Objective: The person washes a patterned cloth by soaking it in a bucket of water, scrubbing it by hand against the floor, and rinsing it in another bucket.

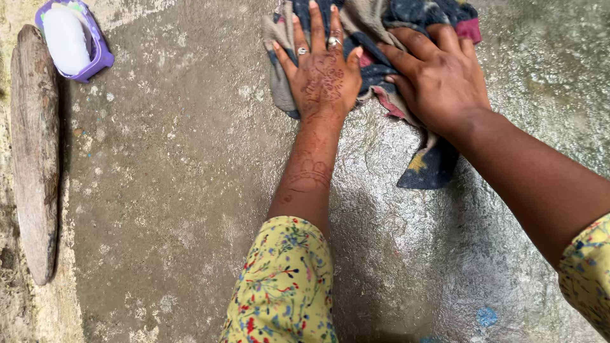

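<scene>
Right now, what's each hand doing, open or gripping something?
Left hand: open, fingers spread, pressed flat on the wet patterned cloth.
Right hand: fingers curled, pressing on the same cloth.
</scene>
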